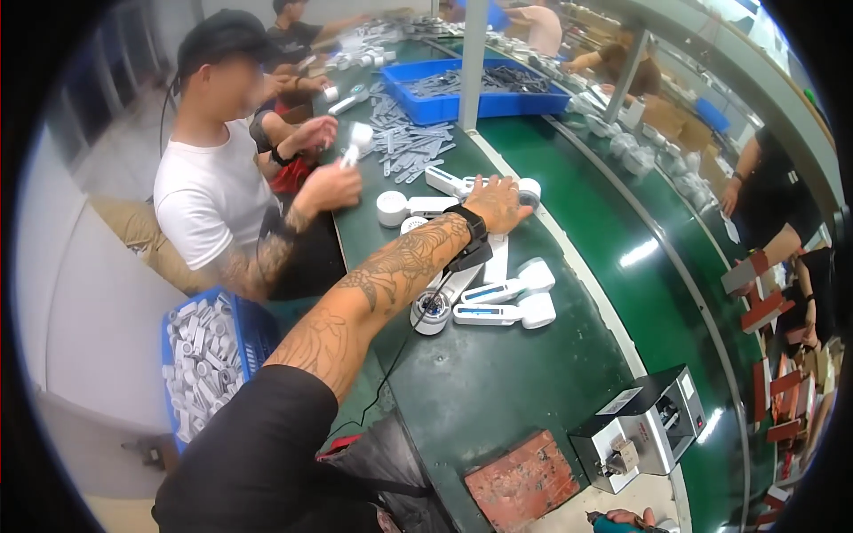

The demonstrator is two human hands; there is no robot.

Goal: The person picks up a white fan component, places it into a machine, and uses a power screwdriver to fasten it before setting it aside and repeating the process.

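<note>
My left arm reaches far across the green bench. At its end my left hand [498, 207], palm down with fingers stretched out, lies over a white round-headed handheld housing [528, 192]; whether it grips the housing cannot be seen. More white housings with handles and round heads lie around my wrist, among them one with a blue strip [489, 314] and one with an open round end [432, 313]. At the lower edge my right hand [633, 516], only partly in view, is closed around a teal electric screwdriver [613, 524].
A black-and-silver machine [640, 431] and a worn red block [522, 480] stand at the near bench end. Grey strips [409, 147] and a blue tray [426, 108] lie farther off. A blue basket [244, 333] of white parts is left. A co-worker [209, 169] sits beside the bench.
</note>
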